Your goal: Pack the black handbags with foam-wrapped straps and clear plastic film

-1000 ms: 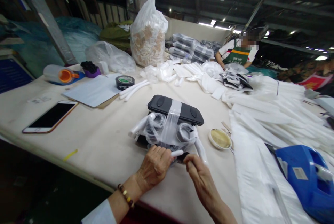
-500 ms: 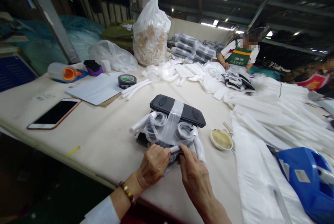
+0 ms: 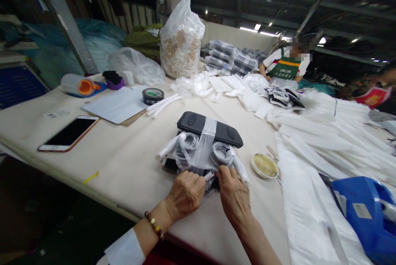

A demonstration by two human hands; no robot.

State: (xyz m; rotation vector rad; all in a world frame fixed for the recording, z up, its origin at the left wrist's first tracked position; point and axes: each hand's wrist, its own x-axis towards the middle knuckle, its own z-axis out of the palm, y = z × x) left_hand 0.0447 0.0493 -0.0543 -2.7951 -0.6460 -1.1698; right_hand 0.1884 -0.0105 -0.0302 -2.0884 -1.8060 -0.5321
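Observation:
In the head view, a black padded bundle (image 3: 227,133) lies on the table before me, with a band of clear film (image 3: 206,137) across its middle. Coiled straps in clear plastic (image 3: 221,153) and white-wrapped ends (image 3: 239,168) stick out at its sides. My left hand (image 3: 187,191), with a bead bracelet at the wrist, is closed at the bundle's near edge around one end of a short white-wrapped strip (image 3: 209,175). Fingers bent, my right hand (image 3: 234,191) grips the strip's other end. Both hands' fingertips are partly hidden.
Left on the table (image 3: 130,174) lie a phone (image 3: 69,133), paper (image 3: 116,104) and black tape (image 3: 153,95). At right are a round dish (image 3: 264,165), white sheets (image 3: 303,199) and a blue container (image 3: 361,211). A co-worker in a green apron (image 3: 286,67) stands across.
Both hands have shifted slightly right at the bundle's near edge. My right hand has turned more knuckles-up, and less of the white strip shows between the hands.

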